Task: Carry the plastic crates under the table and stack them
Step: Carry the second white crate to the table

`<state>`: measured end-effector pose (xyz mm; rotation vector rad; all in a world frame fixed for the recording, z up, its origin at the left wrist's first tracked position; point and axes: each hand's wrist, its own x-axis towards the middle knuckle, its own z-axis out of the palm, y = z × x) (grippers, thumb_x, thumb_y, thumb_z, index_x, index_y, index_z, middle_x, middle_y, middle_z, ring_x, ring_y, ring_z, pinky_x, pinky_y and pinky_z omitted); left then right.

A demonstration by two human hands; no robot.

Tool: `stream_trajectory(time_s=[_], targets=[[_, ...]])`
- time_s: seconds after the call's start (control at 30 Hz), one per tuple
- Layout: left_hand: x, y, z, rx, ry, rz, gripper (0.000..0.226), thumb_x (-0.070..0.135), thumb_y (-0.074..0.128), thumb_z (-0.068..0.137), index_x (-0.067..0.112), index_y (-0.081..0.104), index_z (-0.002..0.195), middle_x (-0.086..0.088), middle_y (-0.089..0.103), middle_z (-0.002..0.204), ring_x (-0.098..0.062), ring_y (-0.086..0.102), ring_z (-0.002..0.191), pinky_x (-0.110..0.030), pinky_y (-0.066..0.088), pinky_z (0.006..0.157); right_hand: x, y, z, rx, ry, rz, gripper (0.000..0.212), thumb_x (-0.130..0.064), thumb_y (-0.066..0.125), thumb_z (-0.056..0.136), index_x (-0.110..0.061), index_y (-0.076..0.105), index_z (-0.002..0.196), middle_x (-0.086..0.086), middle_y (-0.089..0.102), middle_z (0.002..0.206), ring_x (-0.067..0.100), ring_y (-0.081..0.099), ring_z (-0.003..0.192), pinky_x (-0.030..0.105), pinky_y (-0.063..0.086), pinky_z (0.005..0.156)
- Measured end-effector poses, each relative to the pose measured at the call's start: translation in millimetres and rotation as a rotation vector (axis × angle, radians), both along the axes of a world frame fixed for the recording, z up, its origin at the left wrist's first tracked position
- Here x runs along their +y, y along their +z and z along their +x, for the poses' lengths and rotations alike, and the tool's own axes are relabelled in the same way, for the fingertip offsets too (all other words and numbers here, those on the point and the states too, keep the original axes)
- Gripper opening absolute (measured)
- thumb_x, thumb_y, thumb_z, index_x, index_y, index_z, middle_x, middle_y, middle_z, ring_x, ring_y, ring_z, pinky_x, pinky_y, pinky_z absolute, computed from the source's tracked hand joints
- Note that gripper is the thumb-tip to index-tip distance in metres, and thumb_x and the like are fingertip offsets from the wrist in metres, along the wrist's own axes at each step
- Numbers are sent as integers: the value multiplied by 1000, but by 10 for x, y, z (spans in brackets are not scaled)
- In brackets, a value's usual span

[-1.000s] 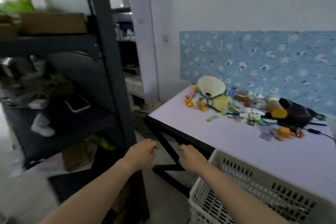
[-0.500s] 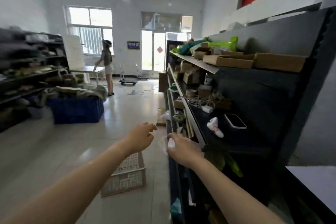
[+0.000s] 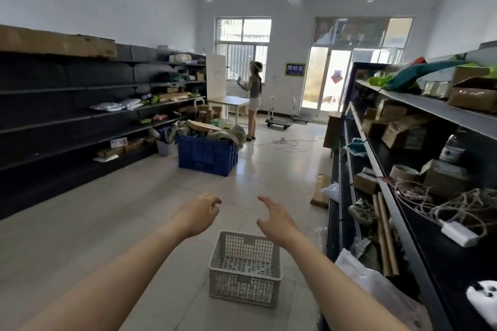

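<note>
View: swinging from desk to aisle | white crate point(image 3: 244, 269): now centred on floor | left hand point(image 3: 197, 213), right hand point(image 3: 274, 219): both open, empty, reaching | Step: pickup pending

Your arms reach forward; left hand point(image 3: 197, 213) and right hand point(image 3: 275, 216) hang empty, fingers loosely curled, apart.

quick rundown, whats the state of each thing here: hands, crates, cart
left hand: open, empty, held in the air
right hand: open, empty, held in the air
white crate: upright on the floor, empty, not stacked
blue crate: on the floor, piled full
cart: parked near the door, handle up, deck bare
</note>
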<state>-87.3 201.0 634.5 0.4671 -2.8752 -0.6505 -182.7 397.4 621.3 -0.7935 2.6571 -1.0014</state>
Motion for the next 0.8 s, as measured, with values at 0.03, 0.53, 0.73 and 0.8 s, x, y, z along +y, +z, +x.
stream_trajectory(time_s=[0.03,0.53,0.73,0.8], targets=[[-149,-62,-79,-6,33,22,39,29,39,99,18,58,132,-1,59,135,-20,57,121,-36,45,104,-77,-48,-149,-19,3,0,63,-22,51,90,-34,29,148,7,31,153,28,40,135,33,39,102],[-2349,-1022,-2429,-159,42,25,39,28,35,102,16,62,128,-6,64,131,-27,58,120,-30,43,95,-1129,-716,-2904,-99,-299,67,48,-25,52,90,-21,46,138,11,49,140,29,51,123,38,45,99],[-2765,-1514,-3661,-293,-47,90,39,26,35,101,13,62,127,-10,62,133,-28,57,121,-31,43,97,-1233,-1178,-3819,-132,-413,184,44,-18,49,92,-17,48,136,16,50,136,31,54,116,36,45,89],[-2780,-1676,-4082,-326,-87,94,39,24,36,101,12,61,127,-10,62,133,-27,57,122,-31,43,97,-1244,-1384,-4164,-146,-425,214,43,-20,49,92,-19,48,135,13,48,139,29,53,116,35,45,88]])
